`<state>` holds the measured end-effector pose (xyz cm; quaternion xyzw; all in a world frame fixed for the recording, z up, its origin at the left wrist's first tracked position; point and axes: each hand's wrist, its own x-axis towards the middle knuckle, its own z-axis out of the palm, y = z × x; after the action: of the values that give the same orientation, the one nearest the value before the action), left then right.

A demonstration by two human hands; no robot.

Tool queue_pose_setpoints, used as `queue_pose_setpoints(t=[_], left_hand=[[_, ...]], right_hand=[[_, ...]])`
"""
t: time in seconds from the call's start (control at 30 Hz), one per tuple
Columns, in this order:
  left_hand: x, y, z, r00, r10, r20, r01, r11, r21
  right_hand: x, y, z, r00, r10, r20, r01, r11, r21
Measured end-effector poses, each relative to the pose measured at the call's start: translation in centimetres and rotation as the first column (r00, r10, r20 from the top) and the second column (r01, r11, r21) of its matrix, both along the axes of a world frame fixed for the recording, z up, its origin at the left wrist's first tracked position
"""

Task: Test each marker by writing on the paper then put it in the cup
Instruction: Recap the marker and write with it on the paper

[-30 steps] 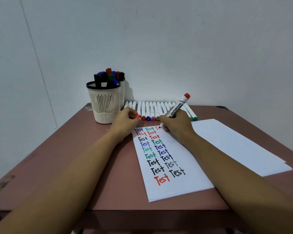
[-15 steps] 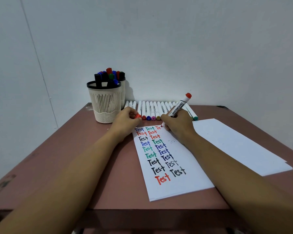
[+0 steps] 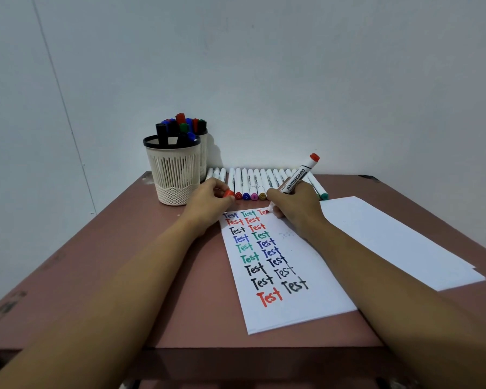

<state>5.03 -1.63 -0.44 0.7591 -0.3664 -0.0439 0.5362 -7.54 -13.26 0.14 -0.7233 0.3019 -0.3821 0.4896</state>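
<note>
The right hand (image 3: pixel 295 209) hides the end of the new red word and part of the marker row (image 3: pixel 253 181) at the far side. A second cup (image 3: pixel 204 153) is mostly hidden behind the cup (image 3: pixel 174 175). The marker (image 3: pixel 300 174) is white with a red end and black letters. The right hand is curled tight round it, tip on the far end of the paper (image 3: pixel 306 276). The left hand (image 3: pixel 208 202) pinches a red cap (image 3: pixel 228 193) just left of the paper
</note>
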Motion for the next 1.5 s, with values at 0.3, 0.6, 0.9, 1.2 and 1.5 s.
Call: queue_pose_setpoints(t=[0.3,0.6,0.9,1.2,1.5], left_hand=[[-0.2,0.0,0.1,1.0,-0.003,-0.006,0.003,1.0,0.006],[-0.3,0.1,0.2,1.0,-0.002,-0.007,0.002,1.0,0.008],[-0.6,0.3,0.4,1.0,-0.011,-0.015,0.012,1.0,0.017],[-1.3,0.7,0.6,0.995,-0.068,0.077,0.068,0.998,0.005],[-2.6,0.7,1.3,0.951,-0.122,0.283,0.117,0.993,0.036]], right_hand=[[-0.1,0.2,0.1,0.999,-0.044,-0.01,0.044,0.999,-0.026],[-0.2,0.3,0.2,0.999,-0.045,0.007,0.045,0.999,-0.004],[-0.1,0.4,0.2,0.999,-0.041,-0.023,0.041,0.999,-0.029],[-0.5,0.2,0.7,0.991,-0.031,0.13,0.01,0.987,0.16],[-1.6,1.7,2.3,0.896,0.181,0.405,-0.317,0.9,0.299]])
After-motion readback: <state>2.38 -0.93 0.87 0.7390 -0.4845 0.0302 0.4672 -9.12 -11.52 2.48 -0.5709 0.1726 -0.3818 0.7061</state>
